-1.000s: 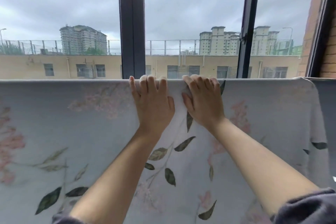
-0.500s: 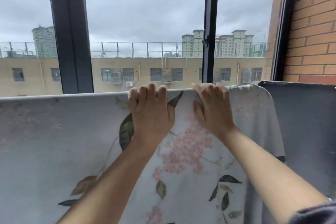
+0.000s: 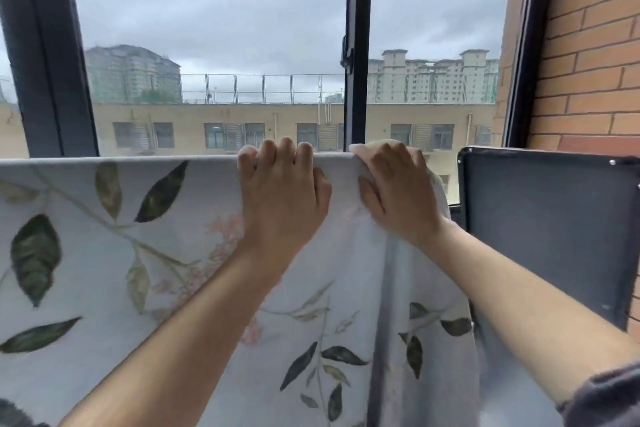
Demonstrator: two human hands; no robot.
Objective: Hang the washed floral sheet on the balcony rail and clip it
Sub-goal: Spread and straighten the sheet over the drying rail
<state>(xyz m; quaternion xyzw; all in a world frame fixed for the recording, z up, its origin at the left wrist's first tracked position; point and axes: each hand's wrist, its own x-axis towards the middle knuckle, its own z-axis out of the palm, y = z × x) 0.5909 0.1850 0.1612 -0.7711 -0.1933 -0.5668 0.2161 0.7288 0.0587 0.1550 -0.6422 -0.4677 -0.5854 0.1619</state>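
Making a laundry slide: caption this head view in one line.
Left hand and right hand grip the floral sheet along its top fold; no clips in view.

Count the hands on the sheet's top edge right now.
2. The left hand curls over the top edge of the sheet, below the window post. The right hand grips the sheet's bunched end just beside it, near the dark panel. No others show.

Dark window frame (image 3: 356, 45), brick wall (image 3: 588, 45), dark panel (image 3: 547, 225), overcast buildings (image 3: 429, 80) beyond.
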